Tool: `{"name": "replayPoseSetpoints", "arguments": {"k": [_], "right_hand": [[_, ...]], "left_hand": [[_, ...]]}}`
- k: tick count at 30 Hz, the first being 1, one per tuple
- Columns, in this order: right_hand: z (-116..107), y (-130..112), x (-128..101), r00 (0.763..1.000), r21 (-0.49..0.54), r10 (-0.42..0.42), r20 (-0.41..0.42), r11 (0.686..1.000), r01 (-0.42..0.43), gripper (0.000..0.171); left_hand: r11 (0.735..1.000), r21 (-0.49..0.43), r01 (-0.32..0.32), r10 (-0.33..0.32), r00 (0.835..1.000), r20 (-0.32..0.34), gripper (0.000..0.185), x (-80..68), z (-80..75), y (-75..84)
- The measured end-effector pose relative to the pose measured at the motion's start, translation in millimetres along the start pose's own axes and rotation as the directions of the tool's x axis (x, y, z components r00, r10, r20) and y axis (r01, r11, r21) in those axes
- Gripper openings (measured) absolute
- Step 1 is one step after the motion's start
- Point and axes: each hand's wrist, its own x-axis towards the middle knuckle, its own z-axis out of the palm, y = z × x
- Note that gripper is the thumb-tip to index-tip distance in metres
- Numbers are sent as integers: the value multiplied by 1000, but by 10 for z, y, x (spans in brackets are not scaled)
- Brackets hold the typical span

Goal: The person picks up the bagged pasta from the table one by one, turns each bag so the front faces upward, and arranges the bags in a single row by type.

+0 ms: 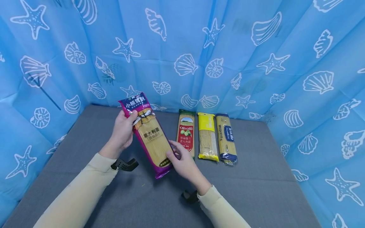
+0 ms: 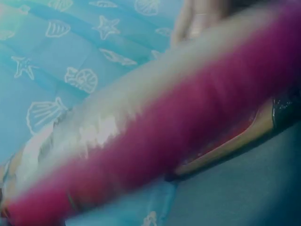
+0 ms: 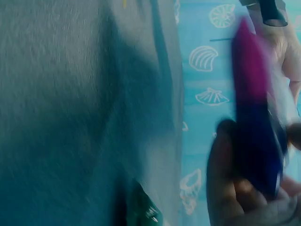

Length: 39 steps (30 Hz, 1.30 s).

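A long purple packet of spaghetti (image 1: 151,136) with Chinese lettering is held tilted above the grey table (image 1: 256,177). My left hand (image 1: 123,130) grips its upper end near the white ribbon print. My right hand (image 1: 180,159) pinches its lower right edge. The left wrist view shows the packet (image 2: 178,127) as a blurred magenta band. In the right wrist view the packet (image 3: 254,113) appears edge-on, purple and dark blue, with my right fingers (image 3: 230,188) around it.
Three more pasta packets lie side by side at the back of the table: a red and green Olivoila one (image 1: 186,132), a yellow one (image 1: 207,136) and a blue-labelled one (image 1: 226,138). Blue seashell-print cloth (image 1: 199,47) walls the table on three sides.
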Motion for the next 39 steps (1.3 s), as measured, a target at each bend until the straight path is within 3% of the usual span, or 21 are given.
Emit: {"name": "replayPoseSetpoints", "arguments": {"k": [4,7,18,22,32,35,39], "right_hand": [[56,-91,-41,985,58,49,166,997,-60,51],[93,-188,-81,974,104,63,217,991,-87,50],[202,-240,-36,985,190,125,120,971,-146,52],[256,-121,76,989,253,135,67,956,-148,52],[353,51,354,978,350,207,-1,916,-194,50],[358,87,431,972,378,233,-12,901,-212,49],[374,136,526,955,333,295,-34,904,-268,50]], "left_hand": [[993,107,50,-52,998,18,52,-7,29,-59],[979,196,63,-72,996,43,51,-16,53,-113],[941,338,32,-90,984,156,58,-52,78,-277],[916,401,19,-104,976,191,63,-76,78,-367],[879,476,18,-125,973,193,73,-121,18,-634],[869,492,44,-154,970,186,74,-124,-16,-730],[865,491,97,-199,967,159,73,-92,-60,-843]]}}
